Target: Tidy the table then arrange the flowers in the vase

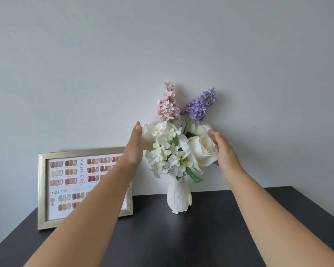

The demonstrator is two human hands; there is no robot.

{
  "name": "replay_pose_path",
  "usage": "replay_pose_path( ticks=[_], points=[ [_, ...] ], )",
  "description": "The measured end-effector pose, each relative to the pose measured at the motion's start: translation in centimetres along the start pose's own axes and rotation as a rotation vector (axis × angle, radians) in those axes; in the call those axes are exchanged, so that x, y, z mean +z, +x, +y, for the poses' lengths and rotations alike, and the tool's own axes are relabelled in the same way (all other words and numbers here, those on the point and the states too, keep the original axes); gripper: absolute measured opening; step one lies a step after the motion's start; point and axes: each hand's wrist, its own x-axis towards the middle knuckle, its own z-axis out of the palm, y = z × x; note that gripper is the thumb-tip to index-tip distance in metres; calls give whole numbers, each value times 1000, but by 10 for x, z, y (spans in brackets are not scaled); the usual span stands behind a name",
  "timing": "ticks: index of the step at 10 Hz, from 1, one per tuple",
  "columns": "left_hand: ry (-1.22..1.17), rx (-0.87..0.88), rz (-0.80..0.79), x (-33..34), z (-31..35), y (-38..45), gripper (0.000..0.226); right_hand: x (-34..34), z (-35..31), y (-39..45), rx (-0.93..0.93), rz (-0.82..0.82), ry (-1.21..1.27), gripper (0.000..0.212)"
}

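A small white vase (178, 197) stands on the dark table (181, 237) near the wall. It holds a bunch of white roses (202, 149), pale hydrangea (168, 153), a pink flower spike (167, 103) and a purple flower spike (200, 106). My left hand (134, 145) lies flat against the left side of the bunch, fingers straight. My right hand (223, 151) touches the white rose on the right side with relaxed fingers. Neither hand grips a stem.
A gold picture frame (41, 189) with a nail colour chart leans against the grey wall at the left, partly behind my left forearm. The table's right edge runs diagonally at the far right.
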Motion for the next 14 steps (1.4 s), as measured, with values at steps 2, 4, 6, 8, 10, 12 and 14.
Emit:
replay_pose_path(
  ticks=[2, 4, 6, 8, 10, 12, 14],
  points=[
    [-168, -65, 55, 12, -59, -60, 73, -14, 91, -39, 275, 99, -156, 41],
    [-126, -338, -122, 43, -132, -104, 81, 13, 146, -76, 423, -124, -261, 53],
    [-82, -338, -241, 60, -143, -104, 59, 25, 155, -81, 343, -115, -369, 50],
    [-23, -278, -167, 63, -148, -115, 54, 20, 155, -75, 346, -207, -384, 48],
    [-67, -276, -124, 66, -144, -128, 49, 22, 158, -74, 357, -277, -382, 53],
    [-66, -271, -88, 66, -141, -134, 49, 27, 162, -75, 299, -308, -423, 59],
    [-75, -268, -3, 61, -140, -149, 54, 21, 162, -94, 189, -15, -412, 61]
  ],
)
